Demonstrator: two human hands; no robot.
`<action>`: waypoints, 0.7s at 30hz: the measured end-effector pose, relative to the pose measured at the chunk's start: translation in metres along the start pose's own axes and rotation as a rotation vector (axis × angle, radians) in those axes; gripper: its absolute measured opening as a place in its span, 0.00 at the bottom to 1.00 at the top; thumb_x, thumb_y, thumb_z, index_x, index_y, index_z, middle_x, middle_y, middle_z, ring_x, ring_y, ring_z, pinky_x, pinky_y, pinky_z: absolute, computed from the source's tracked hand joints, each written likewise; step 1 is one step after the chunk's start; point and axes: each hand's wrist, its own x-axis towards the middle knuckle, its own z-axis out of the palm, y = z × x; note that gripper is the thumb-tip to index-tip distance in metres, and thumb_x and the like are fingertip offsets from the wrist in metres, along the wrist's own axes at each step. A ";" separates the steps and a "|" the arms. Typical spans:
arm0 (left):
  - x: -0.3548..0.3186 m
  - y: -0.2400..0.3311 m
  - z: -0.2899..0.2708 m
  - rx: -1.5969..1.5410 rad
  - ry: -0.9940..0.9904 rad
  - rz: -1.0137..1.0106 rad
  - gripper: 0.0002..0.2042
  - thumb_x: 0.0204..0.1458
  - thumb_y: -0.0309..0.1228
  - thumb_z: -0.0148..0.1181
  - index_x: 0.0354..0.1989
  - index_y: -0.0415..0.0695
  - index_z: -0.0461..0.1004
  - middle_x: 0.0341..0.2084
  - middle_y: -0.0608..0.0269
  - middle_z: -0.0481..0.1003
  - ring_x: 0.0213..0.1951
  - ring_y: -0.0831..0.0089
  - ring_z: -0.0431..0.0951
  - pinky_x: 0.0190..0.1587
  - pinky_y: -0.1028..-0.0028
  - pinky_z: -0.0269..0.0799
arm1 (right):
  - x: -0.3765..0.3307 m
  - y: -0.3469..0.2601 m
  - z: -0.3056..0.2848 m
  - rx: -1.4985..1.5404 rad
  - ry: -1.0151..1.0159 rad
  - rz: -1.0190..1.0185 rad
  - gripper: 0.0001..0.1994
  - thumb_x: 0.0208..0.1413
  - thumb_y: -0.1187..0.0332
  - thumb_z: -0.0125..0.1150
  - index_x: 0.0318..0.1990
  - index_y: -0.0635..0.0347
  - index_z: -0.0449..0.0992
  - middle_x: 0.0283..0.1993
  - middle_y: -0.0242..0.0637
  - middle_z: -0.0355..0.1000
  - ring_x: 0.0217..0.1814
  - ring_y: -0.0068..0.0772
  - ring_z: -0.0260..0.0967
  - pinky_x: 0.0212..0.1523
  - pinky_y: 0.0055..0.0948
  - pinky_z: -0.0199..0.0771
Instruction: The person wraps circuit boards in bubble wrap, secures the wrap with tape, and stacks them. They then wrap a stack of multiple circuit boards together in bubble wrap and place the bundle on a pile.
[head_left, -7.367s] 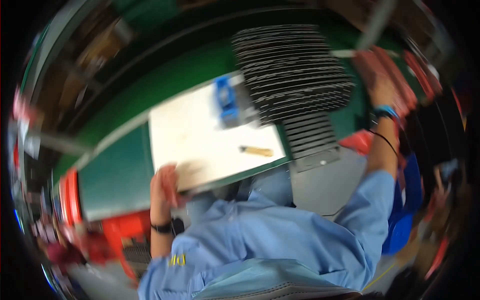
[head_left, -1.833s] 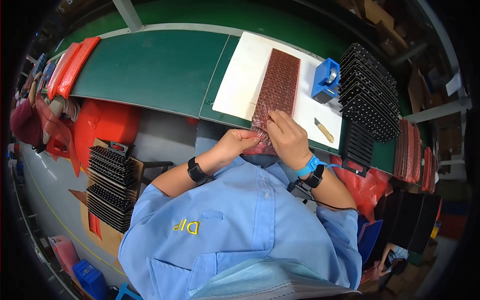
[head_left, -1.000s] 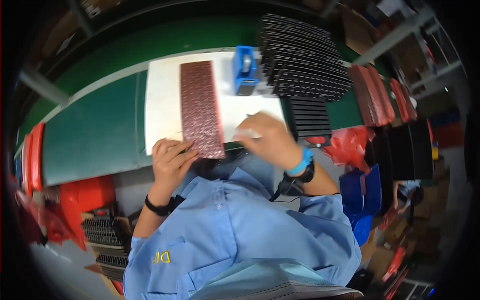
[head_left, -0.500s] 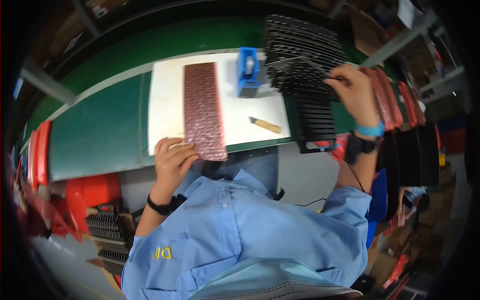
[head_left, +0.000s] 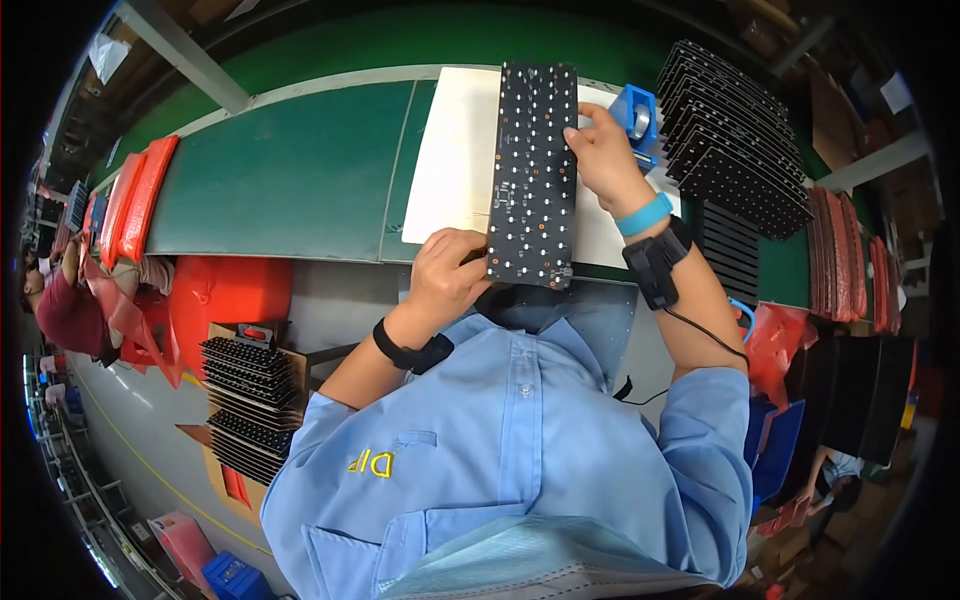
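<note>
A long black circuit board point(head_left: 533, 180) with rows of small white parts is held over the white sheet point(head_left: 452, 150) on the bench. My right hand point(head_left: 607, 165) pinches its right edge, towards the far end. At the near left corner, the closed fingers of my left hand point(head_left: 447, 270) meet the board's edge. Whatever lies directly under the board is hidden; the pink bubble wrap does not show. A blue tape dispenser point(head_left: 637, 112) stands just beyond my right hand.
Black boards point(head_left: 735, 140) stand in a row at the far right, behind a black slotted rack point(head_left: 730, 240). Pink bubble-wrap packs point(head_left: 835, 255) lie farther right, with red packs point(head_left: 148, 195) on the bench's left end. More boards point(head_left: 250, 400) stand in a box at lower left. A co-worker point(head_left: 75, 300) is at far left.
My right hand has come from the row of boards to the white sheet, bringing a board over where the pink bubble wrap lay. My left hand stays near the sheet's front edge. The view has shifted.
</note>
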 end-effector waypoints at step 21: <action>0.001 0.002 0.000 -0.148 0.096 -0.126 0.12 0.33 0.28 0.73 0.27 0.41 0.78 0.27 0.60 0.76 0.35 0.62 0.79 0.35 0.70 0.75 | 0.017 0.040 0.003 -0.693 0.018 0.045 0.16 0.57 0.70 0.53 0.50 0.69 0.67 0.32 0.48 0.75 0.32 0.45 0.75 0.35 0.41 0.75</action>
